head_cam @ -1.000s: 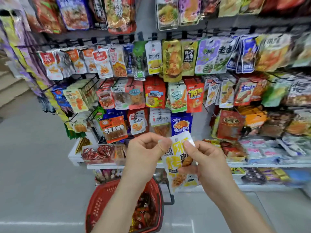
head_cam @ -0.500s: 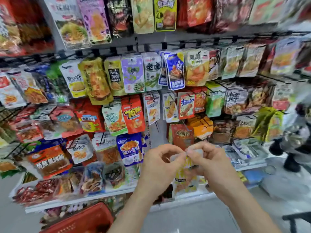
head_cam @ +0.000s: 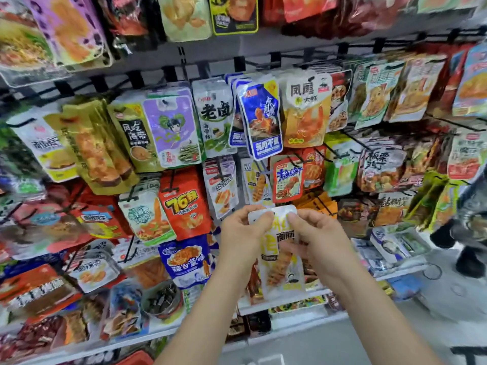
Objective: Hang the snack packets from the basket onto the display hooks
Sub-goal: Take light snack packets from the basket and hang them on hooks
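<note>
A white snack packet [head_cam: 279, 262] with yellow lettering and a skewer picture hangs upright between my hands. My left hand [head_cam: 241, 237] pinches its top left corner and my right hand [head_cam: 320, 239] pinches its top right corner. The packet sits in front of the middle rows of display hooks, just below a hanging packet of the same kind [head_cam: 257, 184]. Of the red basket [head_cam: 137, 359] only a sliver of rim shows at the bottom edge.
Rows of black wire hooks packed with hanging snack packets fill the wall. A white shelf [head_cam: 295, 301] with loose packets runs below them. A person in dark shoes [head_cam: 466, 233] stands at the right edge. Grey floor lies below.
My view has swung right and closer to the rack, so the basket has nearly left the frame. Both hands have lifted the packet higher, toward the middle hooks.
</note>
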Demonstrator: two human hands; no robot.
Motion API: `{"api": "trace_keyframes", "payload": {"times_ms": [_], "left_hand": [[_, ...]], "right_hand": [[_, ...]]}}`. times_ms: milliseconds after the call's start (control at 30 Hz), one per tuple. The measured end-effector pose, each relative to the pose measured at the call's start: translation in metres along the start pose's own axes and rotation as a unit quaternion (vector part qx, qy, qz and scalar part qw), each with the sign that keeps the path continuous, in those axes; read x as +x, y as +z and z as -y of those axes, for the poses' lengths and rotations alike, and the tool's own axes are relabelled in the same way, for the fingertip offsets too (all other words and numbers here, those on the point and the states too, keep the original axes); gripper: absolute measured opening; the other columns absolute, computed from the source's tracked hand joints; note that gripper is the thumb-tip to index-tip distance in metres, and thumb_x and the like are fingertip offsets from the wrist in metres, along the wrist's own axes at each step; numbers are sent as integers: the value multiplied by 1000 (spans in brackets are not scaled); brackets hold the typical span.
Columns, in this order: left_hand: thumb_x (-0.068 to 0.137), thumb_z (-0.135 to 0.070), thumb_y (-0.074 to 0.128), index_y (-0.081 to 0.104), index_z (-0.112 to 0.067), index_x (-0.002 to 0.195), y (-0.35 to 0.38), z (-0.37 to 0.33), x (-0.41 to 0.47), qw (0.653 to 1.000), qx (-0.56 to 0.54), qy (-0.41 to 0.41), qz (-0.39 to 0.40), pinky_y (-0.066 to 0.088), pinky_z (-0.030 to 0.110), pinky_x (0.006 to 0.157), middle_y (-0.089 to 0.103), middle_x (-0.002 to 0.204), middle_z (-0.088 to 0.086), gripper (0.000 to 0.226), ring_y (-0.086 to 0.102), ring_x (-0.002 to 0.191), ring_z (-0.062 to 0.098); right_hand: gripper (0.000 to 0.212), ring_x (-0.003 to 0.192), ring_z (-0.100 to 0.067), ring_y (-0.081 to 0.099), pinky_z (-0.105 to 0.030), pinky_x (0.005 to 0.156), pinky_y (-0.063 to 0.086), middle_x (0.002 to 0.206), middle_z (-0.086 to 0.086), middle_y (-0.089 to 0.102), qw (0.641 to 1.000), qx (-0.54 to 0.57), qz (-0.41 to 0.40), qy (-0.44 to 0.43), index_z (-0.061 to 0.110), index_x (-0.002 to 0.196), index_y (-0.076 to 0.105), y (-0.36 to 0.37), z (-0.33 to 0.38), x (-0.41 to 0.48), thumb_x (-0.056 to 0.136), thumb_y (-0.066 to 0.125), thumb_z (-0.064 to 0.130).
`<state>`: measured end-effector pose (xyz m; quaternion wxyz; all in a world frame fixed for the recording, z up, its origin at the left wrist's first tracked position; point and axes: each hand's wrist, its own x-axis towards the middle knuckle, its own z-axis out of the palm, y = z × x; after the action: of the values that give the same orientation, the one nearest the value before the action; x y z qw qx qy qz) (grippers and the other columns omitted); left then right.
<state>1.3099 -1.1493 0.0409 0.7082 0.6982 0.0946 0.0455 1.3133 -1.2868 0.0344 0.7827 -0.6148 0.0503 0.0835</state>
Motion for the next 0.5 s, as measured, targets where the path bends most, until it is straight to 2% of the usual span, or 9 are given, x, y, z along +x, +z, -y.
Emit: {"api": "trace_keyframes", "payload": {"times_ms": [33, 67, 100, 133, 200, 267, 333, 400, 500], "left_hand": [[86, -21, 71, 72, -16, 88, 0, 4, 16, 1000, -13, -21, 14, 57, 26, 78, 73, 81, -7, 6, 68, 79, 1], [86, -24, 71, 74, -16, 89, 0, 7, 30, 999, -24, -40, 27, 56, 37, 84, 75, 87, -2, 8, 70, 86, 11], [86, -25, 70, 75, -16, 90, -2, 11, 44, 997, -31, -55, 37, 56, 41, 84, 75, 89, -1, 11, 71, 88, 16], [87, -27, 70, 75, -16, 90, -3, 16, 58, 996, -33, -68, 45, 55, 37, 81, 76, 89, -3, 13, 71, 87, 12], [86, -30, 70, 73, -17, 87, -3, 27, 84, 995, -28, -87, 49, 49, 20, 71, 74, 81, -15, 14, 68, 80, -3], [86, -33, 71, 71, -20, 85, -1, 39, 110, 995, -22, -92, 38, 48, 16, 68, 72, 77, -21, 12, 66, 78, -7], [84, -38, 71, 72, -21, 94, 3, 51, 133, 996, -6, -94, 13, 52, 25, 78, 74, 90, -12, 20, 68, 92, 6], [82, -44, 71, 71, -18, 103, 7, 57, 152, 996, 16, -85, -19, 52, 33, 84, 73, 103, -2, 33, 66, 100, 16], [75, -60, 67, 67, -21, 113, 14, 60, 169, 996, 52, -63, -41, 54, 34, 80, 69, 112, 4, 54, 65, 103, 18]], "right_hand": [[19, 83, -29, 46, -31, 66, 59, 95, -7, 41, 1000, 12, -6, 8, 1, 88, 65, 1, -2, 14, 91, 65, 19], [19, 85, -28, 46, -31, 66, 59, 97, -7, 41, 1000, 19, -11, 13, -1, 88, 64, 3, -4, 29, 91, 65, 18], [21, 86, -27, 45, -32, 66, 59, 96, -7, 40, 999, 23, -15, 17, -3, 88, 62, 4, -5, 44, 91, 65, 18], [22, 84, -26, 46, -33, 67, 59, 91, -7, 40, 999, 25, -21, 22, -5, 89, 60, 5, -7, 57, 91, 65, 17], [19, 69, -20, 49, -33, 66, 61, 71, -4, 39, 998, 32, -34, 34, -2, 88, 59, 8, -11, 83, 92, 64, 15], [17, 52, -12, 42, -32, 67, 61, 52, 4, 33, 997, 40, -48, 49, -1, 86, 58, 11, -19, 109, 92, 63, 14], [15, 50, -12, 39, -29, 66, 59, 47, 7, 31, 994, 64, -66, 65, 2, 84, 59, 14, -27, 133, 91, 64, 14], [12, 52, -10, 47, -26, 63, 59, 49, 6, 40, 989, 103, -78, 73, 4, 83, 59, 17, -33, 155, 91, 63, 12], [15, 67, -18, 52, -21, 51, 55, 62, -2, 44, 987, 119, -81, 72, 8, 79, 58, 18, -34, 175, 93, 60, 10]]}}
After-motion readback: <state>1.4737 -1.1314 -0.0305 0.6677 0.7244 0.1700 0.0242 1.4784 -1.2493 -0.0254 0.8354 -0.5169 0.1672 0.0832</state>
